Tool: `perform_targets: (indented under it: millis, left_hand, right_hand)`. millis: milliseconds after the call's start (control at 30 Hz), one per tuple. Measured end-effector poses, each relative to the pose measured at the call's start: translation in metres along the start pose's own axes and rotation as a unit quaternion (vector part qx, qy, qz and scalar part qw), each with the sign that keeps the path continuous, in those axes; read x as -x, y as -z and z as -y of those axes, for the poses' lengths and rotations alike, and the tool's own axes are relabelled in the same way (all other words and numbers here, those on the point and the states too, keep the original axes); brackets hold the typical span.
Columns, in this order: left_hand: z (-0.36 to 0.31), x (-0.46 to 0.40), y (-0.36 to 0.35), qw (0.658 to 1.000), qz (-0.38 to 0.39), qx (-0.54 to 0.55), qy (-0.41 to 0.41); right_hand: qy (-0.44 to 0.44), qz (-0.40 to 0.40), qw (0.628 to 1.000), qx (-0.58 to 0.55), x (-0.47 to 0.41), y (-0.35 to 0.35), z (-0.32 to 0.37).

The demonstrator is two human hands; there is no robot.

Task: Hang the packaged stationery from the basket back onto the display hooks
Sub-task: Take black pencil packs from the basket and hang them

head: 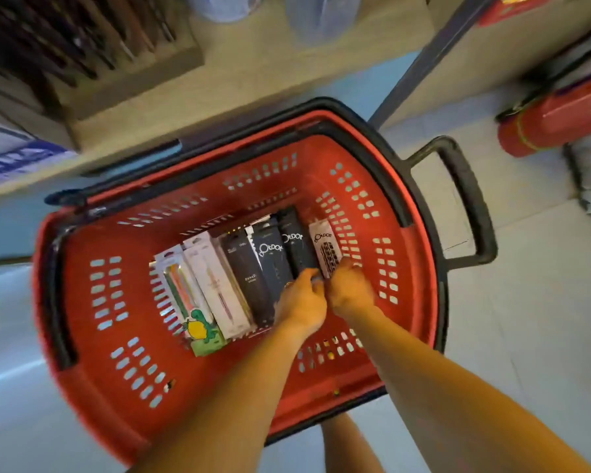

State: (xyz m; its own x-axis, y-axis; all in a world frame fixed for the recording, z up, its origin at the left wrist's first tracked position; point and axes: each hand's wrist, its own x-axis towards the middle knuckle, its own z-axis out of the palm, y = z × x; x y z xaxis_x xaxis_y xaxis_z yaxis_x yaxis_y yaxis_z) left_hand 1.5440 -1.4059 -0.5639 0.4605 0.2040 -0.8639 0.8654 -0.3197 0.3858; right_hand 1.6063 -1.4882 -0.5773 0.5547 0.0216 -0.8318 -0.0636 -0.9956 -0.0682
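Packaged stationery (pixel 249 264) fills the red basket (pixel 93 380) — 2 hands reaching in.

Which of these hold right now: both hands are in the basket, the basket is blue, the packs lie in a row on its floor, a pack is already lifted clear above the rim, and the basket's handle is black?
1. Both hands are in the basket. True: the left hand and right hand reach the packs at the right end of the row.
2. The basket is blue. False: the basket is red.
3. The packs lie side by side on its floor. True.
4. A pack is lifted above the rim. False: all packs are down inside.
5. The handle is black. True.
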Motion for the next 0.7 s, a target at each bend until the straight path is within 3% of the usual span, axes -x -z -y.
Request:
perform_targets:
  millis: [267,367,467,567,633,700]
  left_hand:
    - [0.025,-0.008,-0.009,0.996,-0.034,0.081,0.010]
    - [0.028,-0.001,0.003,0.995,-0.024,0.090,0.020]
    - [0.027,0.005,0.016,0.992,-0.020,0.120,0.037]
    - [0.024,0.008,0.026,0.980,-0.022,0.190,0.060]
    - [0.022,0.012,0.034,0.950,-0.002,0.301,0.080]
    - [0.023,0.017,0.041,0.892,0.026,0.441,0.099]
  right_hand:
    - [0.004,-0.068,0.979,0.191,-0.026,-0.024,0.010]
    - [-0.009,-0.051,0.985,0.163,-0.016,-0.015,0.011]
    - [-0.051,-0.061,0.996,0.047,-0.002,-0.006,0.016]
    - [-0.088,-0.132,0.983,-0.093,0.013,0.000,0.018]
    - [-0.039,-0.168,0.964,-0.204,0.026,-0.004,0.019]
    - [0.001,-0.115,0.936,-0.333,0.046,-0.011,0.025]
